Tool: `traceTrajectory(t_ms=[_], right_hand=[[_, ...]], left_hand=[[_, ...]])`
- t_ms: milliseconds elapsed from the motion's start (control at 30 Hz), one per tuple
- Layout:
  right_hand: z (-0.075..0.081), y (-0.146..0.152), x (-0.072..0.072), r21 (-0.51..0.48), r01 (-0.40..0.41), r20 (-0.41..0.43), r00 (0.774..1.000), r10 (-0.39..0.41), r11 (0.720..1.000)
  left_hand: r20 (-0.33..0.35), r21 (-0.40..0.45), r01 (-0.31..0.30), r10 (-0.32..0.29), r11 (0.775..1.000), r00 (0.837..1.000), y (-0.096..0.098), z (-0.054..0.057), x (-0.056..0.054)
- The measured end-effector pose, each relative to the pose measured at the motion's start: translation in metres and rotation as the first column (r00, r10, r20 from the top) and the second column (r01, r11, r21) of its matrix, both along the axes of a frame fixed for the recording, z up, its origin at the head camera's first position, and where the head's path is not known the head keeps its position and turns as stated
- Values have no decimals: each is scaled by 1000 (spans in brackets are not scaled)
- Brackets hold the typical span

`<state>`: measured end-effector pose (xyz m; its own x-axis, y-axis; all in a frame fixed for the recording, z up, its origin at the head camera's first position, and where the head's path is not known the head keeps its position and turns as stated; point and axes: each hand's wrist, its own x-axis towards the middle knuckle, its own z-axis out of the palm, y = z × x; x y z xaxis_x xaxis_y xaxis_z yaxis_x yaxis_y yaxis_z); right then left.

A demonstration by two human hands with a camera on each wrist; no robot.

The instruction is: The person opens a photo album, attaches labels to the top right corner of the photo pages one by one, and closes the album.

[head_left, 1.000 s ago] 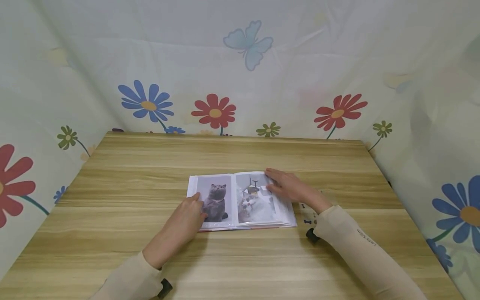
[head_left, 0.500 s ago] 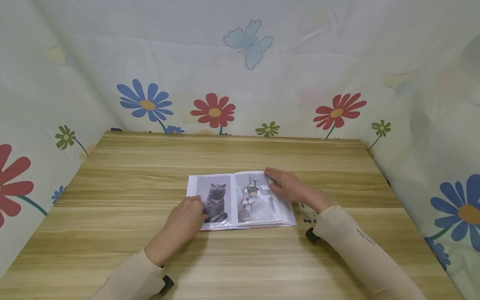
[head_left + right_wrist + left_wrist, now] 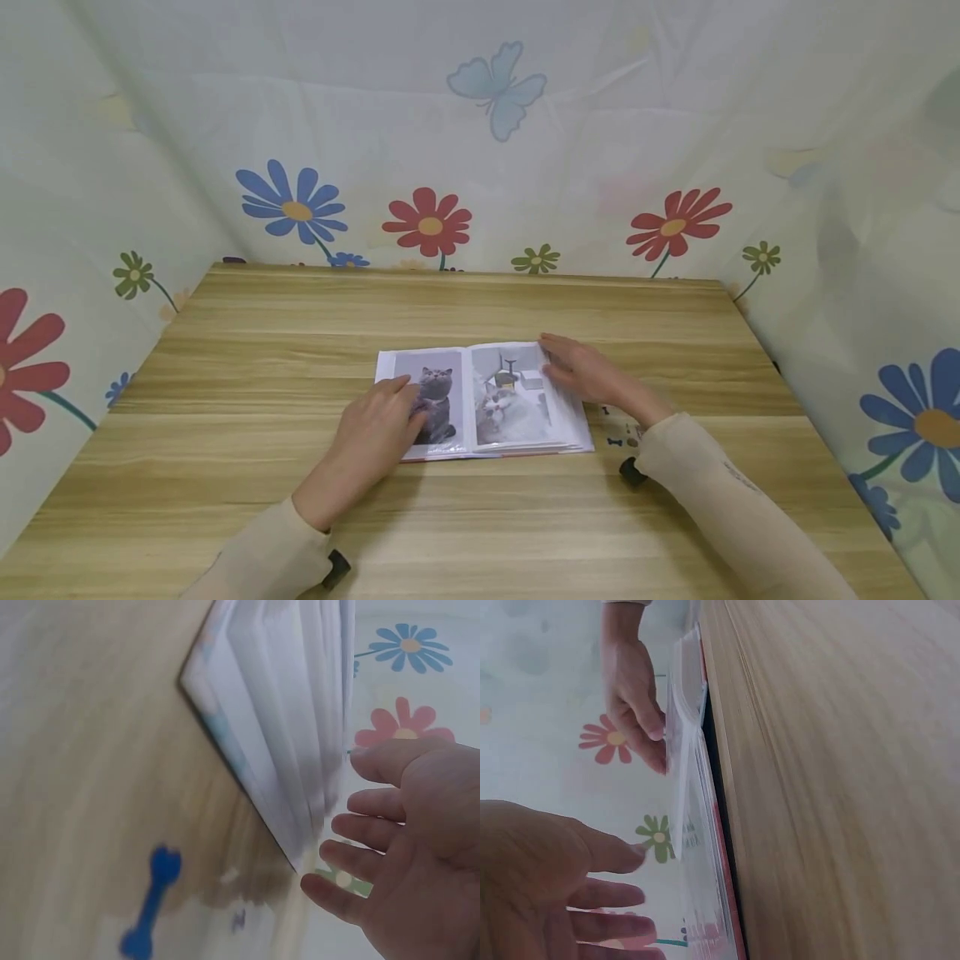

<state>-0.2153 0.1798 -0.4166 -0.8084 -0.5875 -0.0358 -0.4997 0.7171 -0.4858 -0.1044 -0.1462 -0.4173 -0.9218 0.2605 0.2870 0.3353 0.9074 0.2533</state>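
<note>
A small photo album (image 3: 468, 417) lies open on the table. Its left page shows a grey cat photo (image 3: 433, 408), its right page a pale cat photo (image 3: 510, 408). My left hand (image 3: 371, 429) is over the left page, partly covering it; in the left wrist view its loosely spread fingers (image 3: 615, 926) stand a little apart from the pages. At the right page's far outer corner is my right hand (image 3: 588, 373). The right wrist view has its fingers (image 3: 367, 831) extended beside the fanned page edges (image 3: 292, 727), holding nothing.
Under the right forearm lies a clear sheet (image 3: 615, 429) printed with small blue bones, seen closer as a blue bone (image 3: 152, 900). The wooden table (image 3: 480, 533) ends against a flowered cloth (image 3: 337, 108) at the back and sides. Dark wrist mounts (image 3: 632, 472) hang below both sleeves.
My left hand has moved right and inward from the album's left edge, over the grey cat photo, its fingers loosening. The right hand has shifted slightly right. The pages stay as they were.
</note>
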Motion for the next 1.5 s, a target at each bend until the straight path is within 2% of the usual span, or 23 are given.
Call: traceTrajectory(t_ms=[100, 233, 467, 700, 900, 1133, 1367, 1500], right_hand=[[4, 6, 2, -38, 18, 15, 1000, -17, 999], [10, 17, 5, -48, 29, -1, 1000, -29, 998], [22, 39, 13, -47, 68, 27, 997, -67, 997], [29, 64, 22, -49, 80, 8, 997, -80, 996], [36, 77, 31, -9, 137, -30, 990, -137, 991], [31, 89, 41, 55, 194, -105, 977, -188, 979], [23, 100, 51, 108, 242, -126, 965, -228, 964], [18, 105, 56, 130, 256, -142, 961, -237, 958]], left_hand=[[-59, 41, 17, -14, 999, 998, 5, 1, -2], [-90, 61, 33, -28, 998, 996, 14, 4, -5], [-116, 64, 80, -72, 995, 991, 34, 8, -8], [-107, 74, 123, -115, 990, 988, 58, 15, -9], [-111, 65, 184, -176, 981, 978, 80, 22, -10], [-132, 22, 244, -240, 969, 962, 108, 25, -13], [-93, -41, 263, -266, 964, 960, 139, 28, -18], [-96, -37, 290, -293, 956, 951, 156, 25, -19]])
